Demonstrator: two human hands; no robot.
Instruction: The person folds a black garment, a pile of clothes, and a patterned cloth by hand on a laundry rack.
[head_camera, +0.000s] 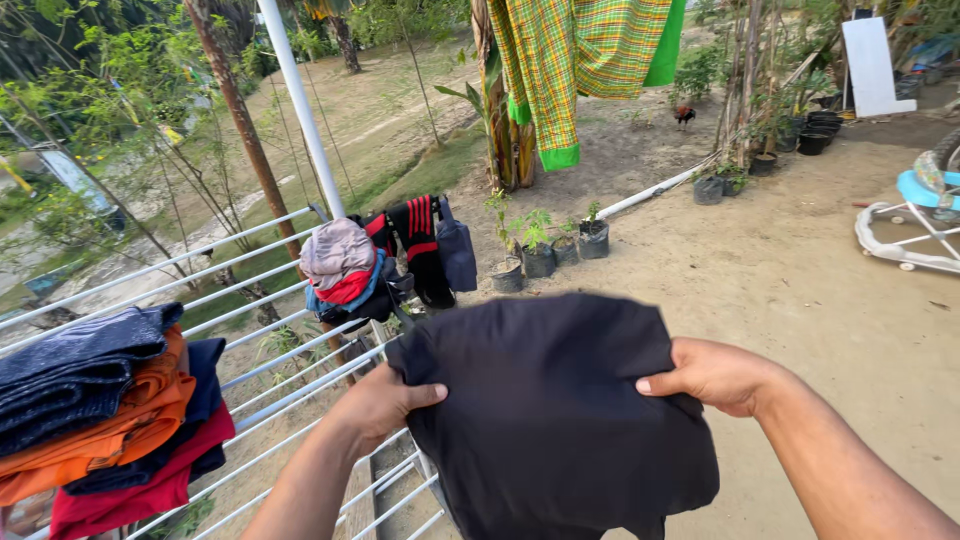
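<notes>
The left hand (385, 405) grips the left edge of a black garment (545, 410), thumb on the front and fingers behind the cloth. The right hand (712, 375) is closed on the upper right edge in the same way. The garment is held up in the lower centre of the frame, folded into a broad block; its long axis runs about from top to bottom, a little tilted, and its lower end goes out of the frame. The top edge is nearly level between the two hands.

Just left of the garment is a white drying rack (250, 390), its bars running from lower centre toward upper left. A pile of folded clothes (110, 420), dark blue, orange and red, lies on it at lower left. More clothes (385, 260) hang at its far end, near a white pole (300, 105). To the right is open sandy ground (800, 290), with small potted plants (550, 250) behind and a checked yellow-green cloth (580, 60) hanging at the top.
</notes>
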